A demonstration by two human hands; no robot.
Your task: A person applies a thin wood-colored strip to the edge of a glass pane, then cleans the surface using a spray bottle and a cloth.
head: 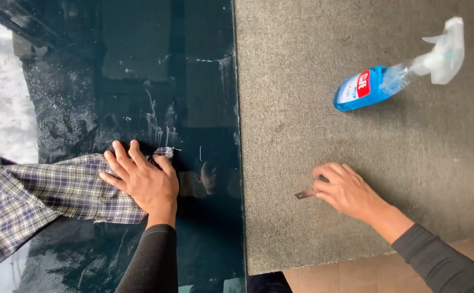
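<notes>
1. Head view, left side: the left hand [142, 179] lay flat with fingers spread on a plaid cloth [58, 190], pressing it against a dark glass pane [139, 81] streaked with wet smears. It was an open palm, not a closed grasp.
2. The cloth looked soft, light and limp. It bunched under the palm and trailed off toward the left edge. It would probably be best gathered in a fistful near its middle.
3. Head view, right side: the right hand [345, 190] rested on grey carpet [302, 81], fingers curled around a small flat scraper [305, 193] whose blade tip stuck out to the left. It seemed thin, stiff and sharp, better pinched by its handle.
4. A blue spray bottle [378, 84] lay on its side on the carpet, well apart from both hands.
</notes>
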